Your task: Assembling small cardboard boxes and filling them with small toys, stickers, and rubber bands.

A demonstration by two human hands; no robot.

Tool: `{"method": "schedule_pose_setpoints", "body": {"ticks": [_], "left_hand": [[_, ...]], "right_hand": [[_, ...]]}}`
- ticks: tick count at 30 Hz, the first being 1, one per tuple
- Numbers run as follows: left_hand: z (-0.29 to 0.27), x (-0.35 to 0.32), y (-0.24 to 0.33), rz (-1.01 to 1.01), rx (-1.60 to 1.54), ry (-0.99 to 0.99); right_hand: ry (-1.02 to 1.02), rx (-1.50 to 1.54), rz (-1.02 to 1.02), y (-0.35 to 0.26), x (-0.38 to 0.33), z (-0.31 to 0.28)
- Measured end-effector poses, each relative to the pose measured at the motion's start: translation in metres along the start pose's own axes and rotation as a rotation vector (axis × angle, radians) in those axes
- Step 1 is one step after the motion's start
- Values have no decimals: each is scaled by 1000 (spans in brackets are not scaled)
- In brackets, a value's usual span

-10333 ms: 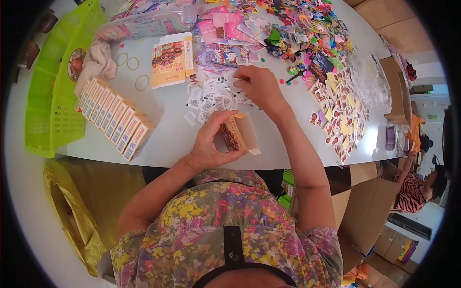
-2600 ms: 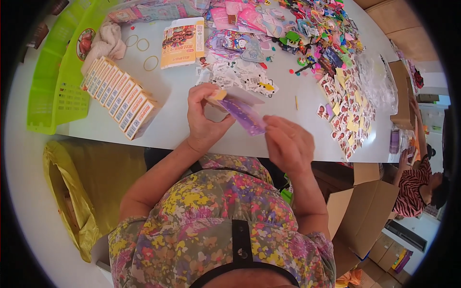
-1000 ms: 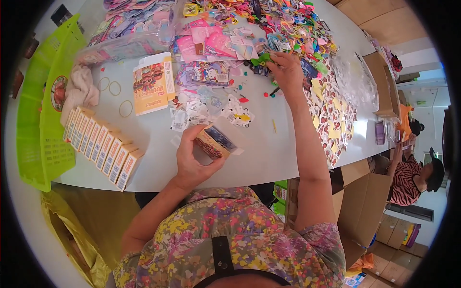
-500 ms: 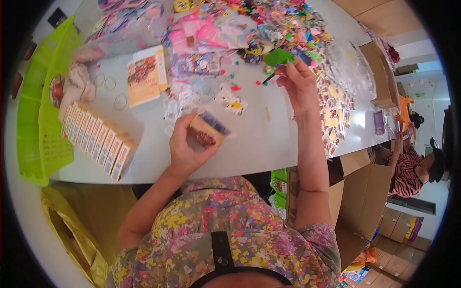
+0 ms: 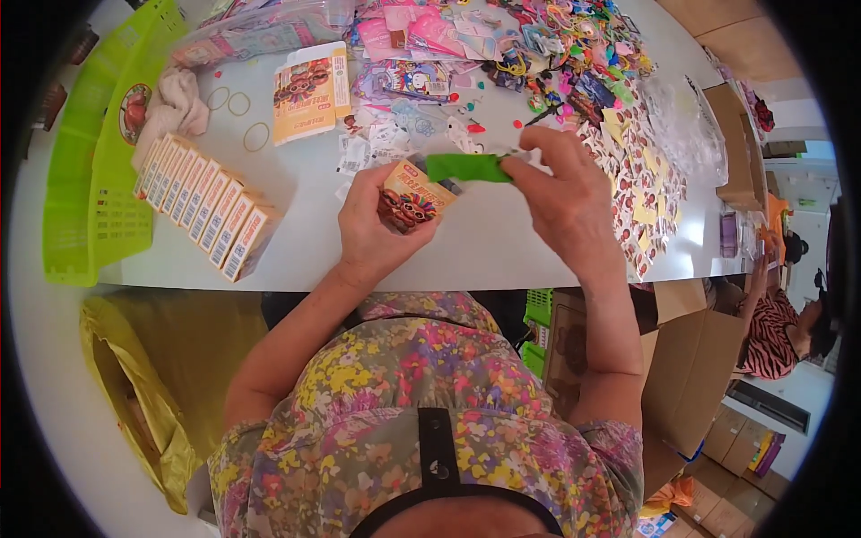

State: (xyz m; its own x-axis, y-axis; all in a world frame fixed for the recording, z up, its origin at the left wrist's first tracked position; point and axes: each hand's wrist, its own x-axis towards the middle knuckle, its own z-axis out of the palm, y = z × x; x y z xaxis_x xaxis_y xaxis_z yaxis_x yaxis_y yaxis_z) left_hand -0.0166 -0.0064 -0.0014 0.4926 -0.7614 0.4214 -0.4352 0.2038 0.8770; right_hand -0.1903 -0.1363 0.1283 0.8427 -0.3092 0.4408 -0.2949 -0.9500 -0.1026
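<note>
My left hand (image 5: pixel 366 226) is wrapped round a small orange and cream carton (image 5: pixel 411 199) with a cartoon picture, tilted above the table's near edge. Its upper end looks open. A flat bright green piece (image 5: pixel 466 168), perhaps a small packet, reaches across that end; whether it touches the carton, I cannot tell. Its other end is pinched by my right hand (image 5: pixel 571 202), with thumb and fingers closed. Small white printed packets (image 5: pixel 368 148) lie just beyond the carton.
A row of similar cartons (image 5: pixel 202 199) stands at left, beside a lime green basket (image 5: pixel 81 193). One flattened carton (image 5: pixel 309 94) lies farther back. Small colourful trinkets (image 5: pixel 574 54) and stickers (image 5: pixel 632 193) cover the right side. Another person (image 5: pixel 773 332) sits at far right.
My right hand has brought the green piece left and nearer, from the trinket pile to the carton's open end. The carton stays in my left hand. The whole view has shifted somewhat.
</note>
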Motion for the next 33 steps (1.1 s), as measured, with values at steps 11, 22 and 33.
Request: {"method": "schedule_pose_setpoints", "body": {"ticks": [11, 22, 33], "left_hand": [[-2, 3, 5, 142, 181, -59], [-3, 2, 5, 111, 119, -46], [-2, 2, 6, 152, 135, -48]], "right_hand": [[-176, 7, -212, -20, 14, 18], [-115, 339, 15, -21, 9, 29], [-188, 372, 241, -22, 10, 27]]}}
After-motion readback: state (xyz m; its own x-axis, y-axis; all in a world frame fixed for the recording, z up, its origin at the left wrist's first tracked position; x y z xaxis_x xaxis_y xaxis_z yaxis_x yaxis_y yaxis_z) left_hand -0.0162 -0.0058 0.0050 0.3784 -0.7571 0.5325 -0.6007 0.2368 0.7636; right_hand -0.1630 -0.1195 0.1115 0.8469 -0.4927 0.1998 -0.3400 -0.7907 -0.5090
